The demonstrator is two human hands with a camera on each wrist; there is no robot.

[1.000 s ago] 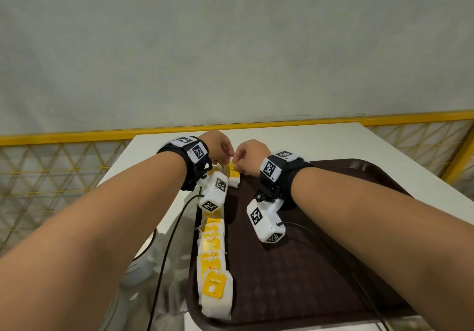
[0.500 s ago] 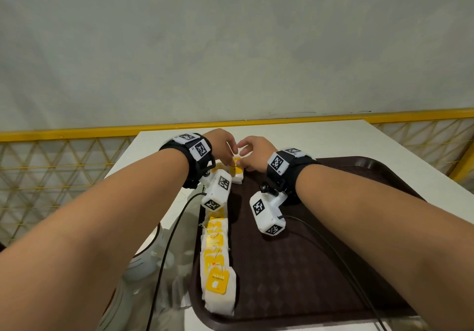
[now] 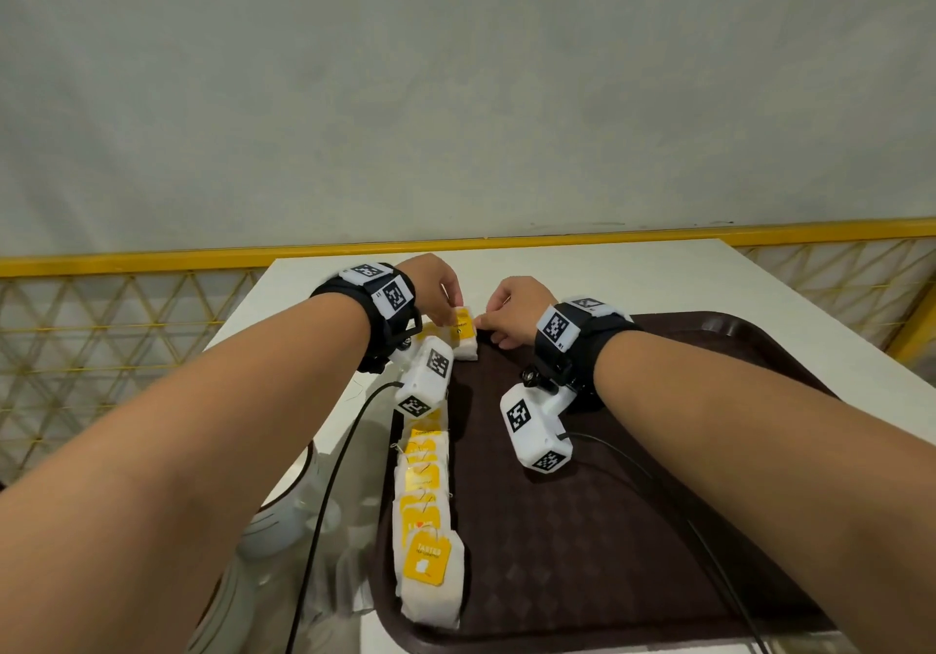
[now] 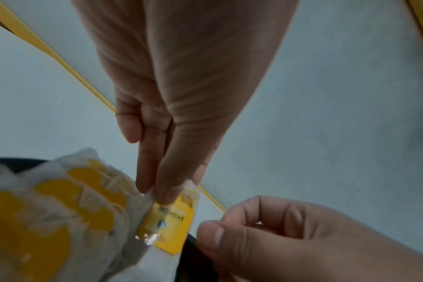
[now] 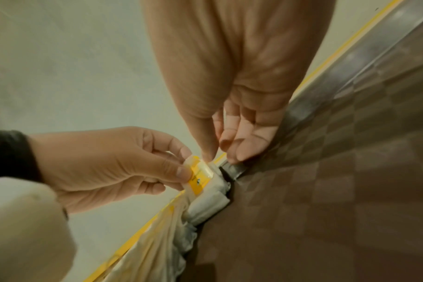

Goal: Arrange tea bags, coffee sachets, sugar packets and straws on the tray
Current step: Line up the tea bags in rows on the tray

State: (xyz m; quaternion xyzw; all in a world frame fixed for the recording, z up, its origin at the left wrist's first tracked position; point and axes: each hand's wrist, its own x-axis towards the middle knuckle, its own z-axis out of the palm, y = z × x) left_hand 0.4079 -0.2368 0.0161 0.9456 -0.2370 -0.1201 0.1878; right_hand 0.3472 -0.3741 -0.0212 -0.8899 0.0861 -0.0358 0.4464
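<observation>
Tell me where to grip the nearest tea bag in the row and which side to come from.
Pinch the nearest tea bag by its right long edge, coming from the open tray floor on the right. It lies flat against the tray's left rim, and the next bag overlaps its far end, so those sides look blocked. The yellow tag on top is probably too loose to lift by.

Tray (image 3: 633, 542): dark brown, faint diamond-chequer embossing. Tea bags (image 3: 428, 527): white paper, yellow tags with white print. Far tea bag (image 3: 463, 336): white, yellow tag, small dark mark. Table (image 3: 658, 273): plain white. Wrist bands (image 3: 562, 344): black, carrying white blocks with black-and-white square code markers. Railing (image 3: 126, 266): yellow, triangular lattice. Wall (image 3: 456, 96): pale grey-green, unpatterned. Cable (image 3: 324, 501): black.
</observation>
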